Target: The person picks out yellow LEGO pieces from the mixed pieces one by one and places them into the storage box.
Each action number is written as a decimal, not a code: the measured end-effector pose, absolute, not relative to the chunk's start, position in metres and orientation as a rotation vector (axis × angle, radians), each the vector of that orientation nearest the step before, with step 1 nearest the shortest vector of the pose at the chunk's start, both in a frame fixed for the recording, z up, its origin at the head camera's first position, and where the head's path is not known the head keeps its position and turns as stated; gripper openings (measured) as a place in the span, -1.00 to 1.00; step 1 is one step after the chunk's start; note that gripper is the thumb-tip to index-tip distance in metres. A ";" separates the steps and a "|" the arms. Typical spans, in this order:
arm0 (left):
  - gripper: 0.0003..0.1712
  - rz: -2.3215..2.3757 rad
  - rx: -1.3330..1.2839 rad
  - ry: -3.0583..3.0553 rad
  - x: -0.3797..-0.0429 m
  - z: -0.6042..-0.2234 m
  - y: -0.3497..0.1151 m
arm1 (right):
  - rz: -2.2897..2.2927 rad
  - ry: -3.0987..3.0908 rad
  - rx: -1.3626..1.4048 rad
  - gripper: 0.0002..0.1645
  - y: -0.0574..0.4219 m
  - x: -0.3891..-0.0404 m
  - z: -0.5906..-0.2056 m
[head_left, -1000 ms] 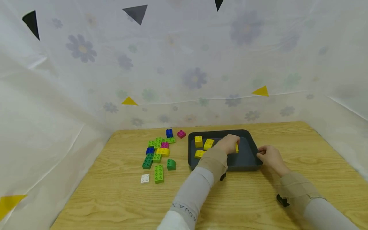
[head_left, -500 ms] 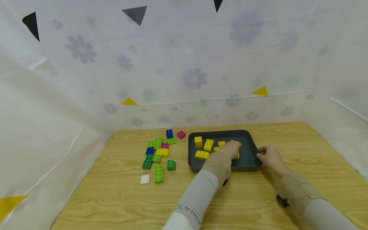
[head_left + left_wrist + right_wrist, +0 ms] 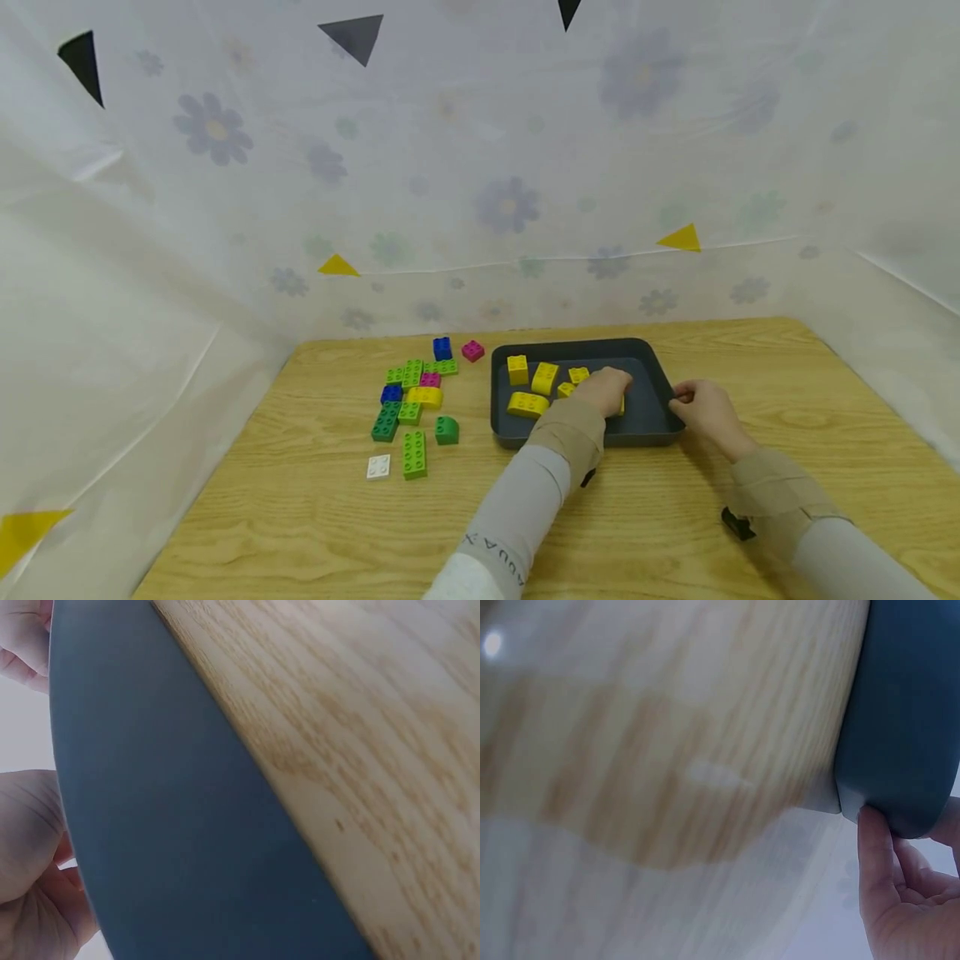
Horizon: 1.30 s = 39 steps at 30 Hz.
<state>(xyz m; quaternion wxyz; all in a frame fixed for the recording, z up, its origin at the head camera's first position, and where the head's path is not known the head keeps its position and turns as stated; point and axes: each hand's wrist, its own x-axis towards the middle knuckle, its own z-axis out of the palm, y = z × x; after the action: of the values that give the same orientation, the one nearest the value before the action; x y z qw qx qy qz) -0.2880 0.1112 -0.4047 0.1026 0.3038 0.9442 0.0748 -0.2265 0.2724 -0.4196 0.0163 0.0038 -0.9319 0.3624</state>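
My left hand (image 3: 602,390) reaches into a dark grey tray (image 3: 652,346), its fingers curled down around a yellow toy brick (image 3: 622,405) that shows only as a sliver beside them. The wrist hides part of the tray's front. Several other yellow bricks lie in the tray: a tall one (image 3: 517,370) at the back left, a rounded one (image 3: 528,406) nearer the front, and smaller ones close to the hand. My right hand (image 3: 705,412) pinches the tray's right rim between thumb and fingers; in the right wrist view, a fingertip (image 3: 871,825) presses the tray's outer wall.
Left of the tray lies a loose group of bricks, among them a yellow arched one (image 3: 425,397), dark green (image 3: 386,421), light green (image 3: 414,454), blue (image 3: 442,348), pink (image 3: 472,351) and white (image 3: 378,467). A patterned white sheet (image 3: 480,208) hangs behind the wooden table (image 3: 300,533).
My left hand has shifted slightly right and toward me inside the tray with the yellow brick, uncovering smaller yellow bricks behind it. The right hand stays on the rim.
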 end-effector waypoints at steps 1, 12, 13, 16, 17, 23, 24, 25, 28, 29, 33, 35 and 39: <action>-0.66 0.225 0.898 2.787 -0.288 -0.405 0.111 | 1.127 -2.898 0.012 -0.62 0.272 -0.227 -0.419; -0.60 0.213 0.927 2.746 -0.291 -0.405 0.110 | 1.127 -2.897 0.025 -0.62 0.271 -0.226 -0.420; -0.57 0.206 0.937 2.741 -0.291 -0.404 0.110 | 1.126 -2.898 0.026 -0.62 0.271 -0.226 -0.420; -0.46 0.222 0.949 2.715 -0.292 -0.398 0.106 | 1.121 -2.900 0.027 -0.63 0.271 -0.227 -0.421; -0.42 0.227 0.950 2.700 -0.292 -0.395 0.105 | 1.120 -2.898 0.028 -0.63 0.271 -0.227 -0.421; -0.22 0.168 0.956 2.717 -0.294 -0.377 0.097 | 1.122 -2.898 0.033 -0.63 0.272 -0.227 -0.421; -0.19 0.153 0.962 2.739 -0.295 -0.375 0.096 | 1.122 -2.900 0.033 -0.63 0.272 -0.227 -0.421; -0.17 0.142 0.968 2.762 -0.296 -0.372 0.094 | 1.120 -2.901 0.035 -0.62 0.272 -0.227 -0.421; -0.11 0.121 0.970 2.824 -0.301 -0.366 0.087 | 1.121 -2.899 0.038 -0.62 0.272 -0.227 -0.422; -0.09 0.107 0.972 2.844 -0.302 -0.364 0.084 | 1.122 -2.898 0.040 -0.62 0.272 -0.226 -0.422; -0.03 0.039 0.975 2.934 -0.310 -0.355 0.067 | 1.124 -2.895 0.048 -0.62 0.272 -0.226 -0.423; -0.02 0.042 0.961 2.968 -0.314 -0.351 0.056 | 1.123 -2.895 0.051 -0.62 0.272 -0.226 -0.423; -0.01 0.109 0.916 2.998 -0.320 -0.344 0.035 | 1.121 -2.889 0.050 -0.62 0.273 -0.226 -0.424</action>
<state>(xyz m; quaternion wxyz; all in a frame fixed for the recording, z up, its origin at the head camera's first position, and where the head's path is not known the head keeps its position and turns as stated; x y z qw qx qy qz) -0.3198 0.0349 -0.3442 0.0024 0.2919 0.9558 0.0348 -0.2265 0.2732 -0.4243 0.0211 0.0161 -0.9320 0.3616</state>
